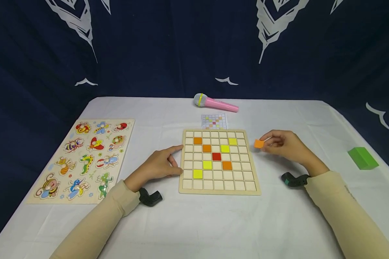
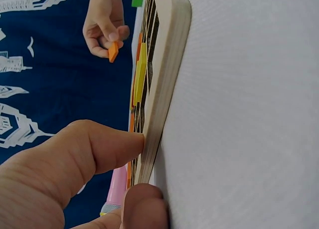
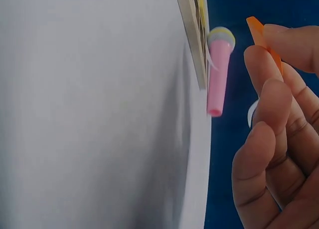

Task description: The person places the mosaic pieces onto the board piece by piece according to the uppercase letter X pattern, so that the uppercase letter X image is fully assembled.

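Right hand fingers pinching a small flat orange tile, apparently square, just right of the grid board, left hand fingers pressing its left edge, open worktop lying beyond.

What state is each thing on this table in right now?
Grid board: flat, partly filled with coloured tiles.
Orange tile: pinched, off the board.
Right hand: pinching the orange tile.
Left hand: resting against the board's edge.
Pink microphone: lying on its side.
Animal puzzle: flat, pieces seated.
Green block: untouched.

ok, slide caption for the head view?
Left hand steadies the grid board; right hand pinches an orange tile beside it.
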`<move>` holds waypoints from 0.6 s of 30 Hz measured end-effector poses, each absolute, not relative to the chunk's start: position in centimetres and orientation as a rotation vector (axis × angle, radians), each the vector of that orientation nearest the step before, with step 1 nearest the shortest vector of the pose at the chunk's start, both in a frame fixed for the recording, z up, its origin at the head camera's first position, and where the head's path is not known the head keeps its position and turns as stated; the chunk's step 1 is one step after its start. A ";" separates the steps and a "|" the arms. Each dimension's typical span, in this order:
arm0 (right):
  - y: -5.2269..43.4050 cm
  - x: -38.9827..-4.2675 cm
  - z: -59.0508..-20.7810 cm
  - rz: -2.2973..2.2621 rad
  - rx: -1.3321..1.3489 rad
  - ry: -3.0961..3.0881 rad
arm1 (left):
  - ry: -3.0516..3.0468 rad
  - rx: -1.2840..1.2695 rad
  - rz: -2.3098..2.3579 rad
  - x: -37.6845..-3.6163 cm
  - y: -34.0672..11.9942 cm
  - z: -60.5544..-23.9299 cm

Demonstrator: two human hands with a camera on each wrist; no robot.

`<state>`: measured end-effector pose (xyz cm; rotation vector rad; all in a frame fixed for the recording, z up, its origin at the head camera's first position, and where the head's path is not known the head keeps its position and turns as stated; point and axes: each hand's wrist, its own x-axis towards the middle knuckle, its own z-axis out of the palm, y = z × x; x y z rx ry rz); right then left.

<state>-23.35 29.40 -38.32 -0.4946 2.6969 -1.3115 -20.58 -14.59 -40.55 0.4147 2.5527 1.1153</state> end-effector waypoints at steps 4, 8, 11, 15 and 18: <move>28.8 -22.7 -38.2 -1.306 -0.540 2.674 | 2.551 0.418 1.115 -20.6 -14.6 -40.5; 28.3 -22.1 -38.2 -1.313 -0.612 2.639 | 2.553 0.417 1.113 -20.6 -14.6 -40.5; 28.0 -21.8 -38.1 -1.315 -0.670 2.606 | 2.554 0.417 1.113 -20.6 -14.6 -40.5; 27.4 -21.5 -38.1 -1.299 -0.712 2.565 | 2.555 0.417 1.111 -20.6 -14.5 -40.5; 27.0 -21.3 -38.0 -1.277 -0.720 2.528 | 2.557 0.413 1.103 -20.6 -14.5 -40.4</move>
